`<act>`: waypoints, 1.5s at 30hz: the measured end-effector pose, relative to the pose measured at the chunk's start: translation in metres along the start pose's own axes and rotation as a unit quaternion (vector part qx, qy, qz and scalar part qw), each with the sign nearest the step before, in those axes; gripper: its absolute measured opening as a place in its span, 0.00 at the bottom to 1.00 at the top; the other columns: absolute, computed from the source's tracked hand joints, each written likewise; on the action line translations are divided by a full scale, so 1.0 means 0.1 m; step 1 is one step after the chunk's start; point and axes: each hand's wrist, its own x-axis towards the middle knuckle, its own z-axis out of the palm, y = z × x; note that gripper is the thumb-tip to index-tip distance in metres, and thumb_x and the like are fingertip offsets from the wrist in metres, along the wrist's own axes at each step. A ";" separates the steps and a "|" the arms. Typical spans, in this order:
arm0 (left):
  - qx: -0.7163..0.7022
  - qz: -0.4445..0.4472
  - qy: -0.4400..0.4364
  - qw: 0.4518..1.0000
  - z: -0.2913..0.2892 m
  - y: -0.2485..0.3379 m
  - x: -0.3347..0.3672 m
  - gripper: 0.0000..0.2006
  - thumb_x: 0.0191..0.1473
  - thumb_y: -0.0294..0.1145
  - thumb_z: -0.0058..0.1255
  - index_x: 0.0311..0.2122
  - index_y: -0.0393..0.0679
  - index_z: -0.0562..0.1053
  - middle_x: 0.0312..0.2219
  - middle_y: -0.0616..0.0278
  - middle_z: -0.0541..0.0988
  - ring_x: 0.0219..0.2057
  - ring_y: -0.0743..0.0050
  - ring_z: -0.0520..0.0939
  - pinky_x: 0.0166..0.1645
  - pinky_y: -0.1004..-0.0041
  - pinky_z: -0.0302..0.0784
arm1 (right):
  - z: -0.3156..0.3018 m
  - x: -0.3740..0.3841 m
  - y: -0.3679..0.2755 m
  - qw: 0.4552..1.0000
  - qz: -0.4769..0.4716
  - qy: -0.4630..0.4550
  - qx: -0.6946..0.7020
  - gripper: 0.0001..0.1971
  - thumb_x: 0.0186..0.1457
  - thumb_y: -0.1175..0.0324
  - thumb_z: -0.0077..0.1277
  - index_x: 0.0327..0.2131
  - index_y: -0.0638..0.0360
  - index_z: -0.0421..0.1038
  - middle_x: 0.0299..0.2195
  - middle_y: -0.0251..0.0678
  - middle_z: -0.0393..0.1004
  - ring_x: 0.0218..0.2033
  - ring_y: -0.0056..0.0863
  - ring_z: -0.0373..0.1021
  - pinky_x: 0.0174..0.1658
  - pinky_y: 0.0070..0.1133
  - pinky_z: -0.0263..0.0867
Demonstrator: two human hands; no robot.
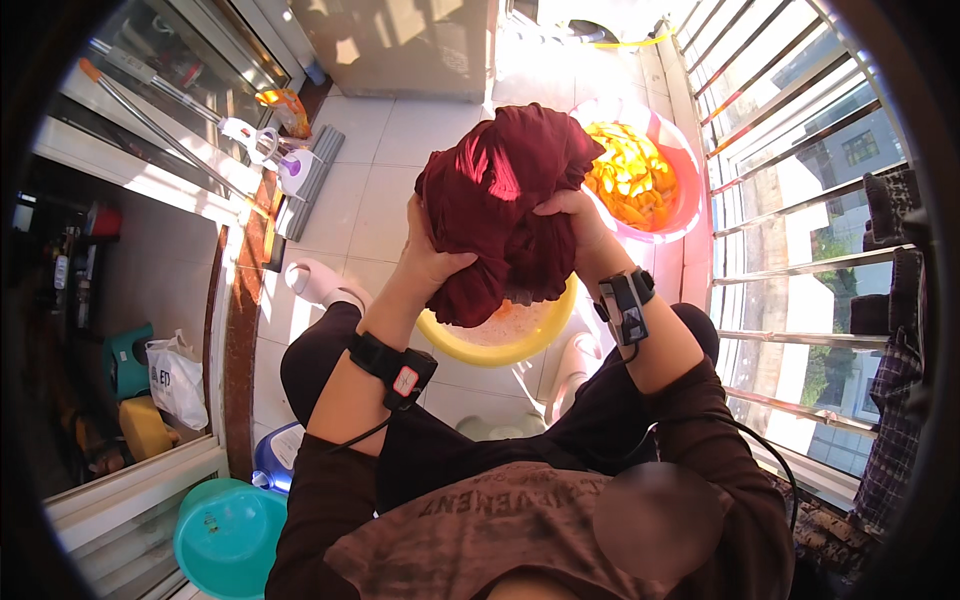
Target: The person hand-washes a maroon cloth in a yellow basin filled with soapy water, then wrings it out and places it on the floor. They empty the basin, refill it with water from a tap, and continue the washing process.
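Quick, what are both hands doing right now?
Left hand: closed on the dark red cloth, at its left side.
Right hand: closed on the same cloth, at its right side.

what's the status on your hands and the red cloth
Left hand and right hand gripping red cloth. Cloth bunched, over yellow basin. Nothing seen in the way; pink basin off to the right.

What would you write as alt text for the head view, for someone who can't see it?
A person's left hand and right hand grip a bunched dark red cloth over a yellow basin of foamy water. Beyond, to the right, a pink basin holds orange cloth; a teal basin sits at lower left.
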 end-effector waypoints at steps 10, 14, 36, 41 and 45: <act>-0.095 -0.222 -0.041 0.970 -0.03 0.03 -0.22 0.32 0.40 0.30 0.58 0.54 0.37 0.63 0.46 0.58 0.73 0.46 0.66 0.75 0.52 0.69 0.70 | 0.25 0.17 0.23 0.940 -0.245 0.005 -0.239 0.25 0.51 0.73 0.47 0.54 0.65 0.57 0.50 0.38 0.66 0.51 0.29 0.64 0.55 0.25 0.59; -0.049 -0.183 0.012 0.982 0.00 0.12 -0.18 0.32 0.41 0.35 0.53 0.54 0.34 0.62 0.45 0.54 0.73 0.44 0.63 0.76 0.50 0.67 0.72 | 0.25 0.26 0.21 0.911 -0.252 0.009 -0.326 0.31 0.52 0.69 0.51 0.57 0.65 0.49 0.54 0.40 0.60 0.55 0.28 0.58 0.58 0.25 0.54; 0.127 -0.036 -0.143 0.981 0.43 0.84 -0.19 0.47 0.47 0.42 0.52 0.64 0.38 0.38 0.62 0.48 0.48 0.63 0.56 0.51 0.65 0.62 0.45 | 0.34 0.00 0.27 0.972 -0.199 -0.100 -0.079 0.50 0.33 0.77 0.63 0.60 0.55 0.46 0.54 0.36 0.61 0.57 0.27 0.57 0.60 0.25 0.52; 0.309 0.078 -0.252 0.914 1.11 1.50 -0.03 0.44 0.41 0.23 0.49 0.64 0.35 0.42 0.60 0.47 0.53 0.61 0.60 0.57 0.63 0.65 0.51 | 0.54 -0.40 -0.27 0.943 -0.274 -0.184 0.039 0.40 0.36 0.76 0.58 0.57 0.59 0.54 0.49 0.40 0.67 0.50 0.31 0.66 0.54 0.28 0.63; 0.260 0.134 -0.311 0.904 1.80 1.53 0.08 0.39 0.46 0.19 0.51 0.63 0.38 0.47 0.58 0.49 0.59 0.58 0.65 0.63 0.61 0.68 0.56 | 0.38 -0.82 -0.68 0.930 -0.272 -0.221 0.107 0.31 0.41 0.69 0.54 0.53 0.64 0.60 0.46 0.43 0.70 0.47 0.33 0.69 0.53 0.30 0.64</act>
